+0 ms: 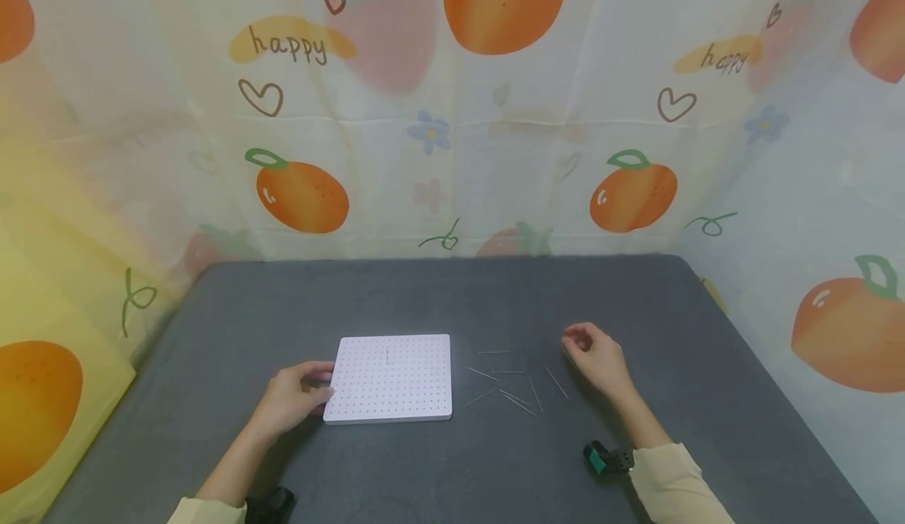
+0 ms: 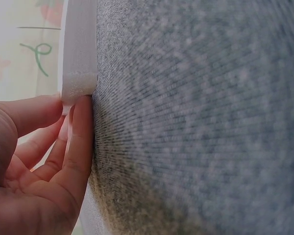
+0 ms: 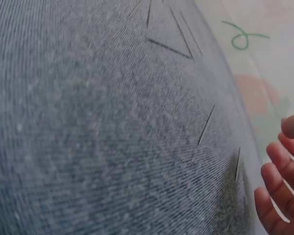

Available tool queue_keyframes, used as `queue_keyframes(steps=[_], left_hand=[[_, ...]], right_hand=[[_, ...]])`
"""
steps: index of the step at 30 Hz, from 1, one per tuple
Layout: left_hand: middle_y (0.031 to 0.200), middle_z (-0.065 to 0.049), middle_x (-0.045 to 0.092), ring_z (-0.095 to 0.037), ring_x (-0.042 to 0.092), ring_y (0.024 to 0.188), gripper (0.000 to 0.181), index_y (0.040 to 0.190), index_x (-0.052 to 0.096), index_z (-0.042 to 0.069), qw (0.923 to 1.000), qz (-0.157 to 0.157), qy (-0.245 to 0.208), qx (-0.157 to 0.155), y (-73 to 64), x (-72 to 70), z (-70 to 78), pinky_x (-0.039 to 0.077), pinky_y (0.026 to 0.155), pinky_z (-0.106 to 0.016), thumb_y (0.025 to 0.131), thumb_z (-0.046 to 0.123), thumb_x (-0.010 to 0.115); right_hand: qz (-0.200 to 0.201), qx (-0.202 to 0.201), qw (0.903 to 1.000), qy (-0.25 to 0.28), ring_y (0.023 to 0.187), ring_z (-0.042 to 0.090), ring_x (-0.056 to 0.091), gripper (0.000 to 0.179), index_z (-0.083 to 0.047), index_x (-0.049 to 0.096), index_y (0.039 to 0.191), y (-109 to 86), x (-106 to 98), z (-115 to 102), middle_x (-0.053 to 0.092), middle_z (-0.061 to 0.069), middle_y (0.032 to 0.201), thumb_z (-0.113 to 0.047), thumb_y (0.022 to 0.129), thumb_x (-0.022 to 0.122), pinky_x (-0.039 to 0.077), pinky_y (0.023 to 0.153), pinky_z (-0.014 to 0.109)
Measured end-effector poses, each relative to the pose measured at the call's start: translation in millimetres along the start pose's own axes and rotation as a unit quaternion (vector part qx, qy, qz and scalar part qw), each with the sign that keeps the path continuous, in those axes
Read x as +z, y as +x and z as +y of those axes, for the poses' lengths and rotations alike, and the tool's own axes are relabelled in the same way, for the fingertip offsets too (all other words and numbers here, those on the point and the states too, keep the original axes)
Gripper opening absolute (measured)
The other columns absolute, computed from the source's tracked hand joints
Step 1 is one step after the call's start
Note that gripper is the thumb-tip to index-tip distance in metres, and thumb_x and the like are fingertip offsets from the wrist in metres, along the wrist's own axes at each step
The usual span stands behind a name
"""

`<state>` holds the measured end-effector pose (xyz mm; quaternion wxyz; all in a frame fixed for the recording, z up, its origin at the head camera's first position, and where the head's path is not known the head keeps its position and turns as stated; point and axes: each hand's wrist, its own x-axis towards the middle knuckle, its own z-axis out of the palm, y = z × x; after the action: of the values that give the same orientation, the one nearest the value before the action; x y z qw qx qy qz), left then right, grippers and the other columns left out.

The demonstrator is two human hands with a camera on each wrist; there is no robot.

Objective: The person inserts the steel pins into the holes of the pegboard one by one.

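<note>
A white board with rows of small holes point(image 1: 406, 398) lies flat on the grey table. One thin metal stick point(image 1: 386, 356) stands upright in it near the far edge, and in the left wrist view this stick point(image 2: 38, 28) juts out from the board's face. My left hand point(image 1: 293, 398) grips the board's left edge, thumb at the top face, fingertips against the side close to the table. To the right, my right hand point(image 1: 597, 359) hovers over the table with loosely curled fingers, nothing visible between them. Just beside its fingertips in the right wrist view is a thin stick point(image 3: 237, 164).
Several thin metal sticks point(image 1: 519, 404) are scattered on the table between the board and my right hand. One slanted stick point(image 1: 557, 382) lies nearest that hand. A printed fabric curtain point(image 1: 452, 178) rises behind the table's far edge.
</note>
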<state>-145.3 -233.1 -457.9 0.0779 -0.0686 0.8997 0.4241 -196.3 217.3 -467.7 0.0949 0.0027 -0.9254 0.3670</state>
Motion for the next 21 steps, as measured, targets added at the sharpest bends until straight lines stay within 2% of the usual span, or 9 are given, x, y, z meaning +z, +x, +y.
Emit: queue_keyframes(steps=[10, 16, 21], left_hand=[[0.112, -0.017, 0.060, -0.016, 0.062, 0.078, 0.044, 0.124, 0.054, 0.002, 1.0000, 0.000, -0.005, 0.006, -0.4, -0.3, -2.0, 0.054, 0.062, -0.030, 0.082, 0.005, 0.064], [0.111, -0.017, 0.060, -0.015, 0.061, 0.076, 0.044, 0.124, 0.054, 0.001, 1.0000, 0.001, -0.002, 0.008, 0.3, 0.0, -2.1, 0.053, 0.061, -0.029, 0.082, 0.005, 0.064], [0.111, -0.016, 0.060, -0.015, 0.060, 0.075, 0.043, 0.124, 0.054, 0.001, 0.9999, 0.001, -0.003, 0.010, -0.9, -0.4, -1.9, 0.053, 0.061, -0.029, 0.082, 0.006, 0.064]], right_hand=[[-0.032, 0.016, 0.9989, -0.032, 0.073, 0.018, 0.058, 0.017, -0.005, 0.062, 0.097, -0.1, 0.1, 4.9, 0.065, 0.006, 0.083, -0.018, 0.085, 0.061, 0.044, 0.065, 0.032], [-0.055, 0.002, 0.9970, -0.055, 0.069, 0.014, 0.056, 0.016, -0.005, 0.064, 0.092, 0.0, 0.9, 6.5, 0.063, 0.003, 0.078, -0.018, 0.084, 0.063, 0.044, 0.065, 0.032], [-0.066, -0.017, 0.9952, -0.070, 0.069, 0.016, 0.056, 0.015, -0.004, 0.064, 0.092, -0.4, 0.9, 6.8, 0.061, 0.004, 0.079, -0.016, 0.083, 0.064, 0.044, 0.065, 0.035]])
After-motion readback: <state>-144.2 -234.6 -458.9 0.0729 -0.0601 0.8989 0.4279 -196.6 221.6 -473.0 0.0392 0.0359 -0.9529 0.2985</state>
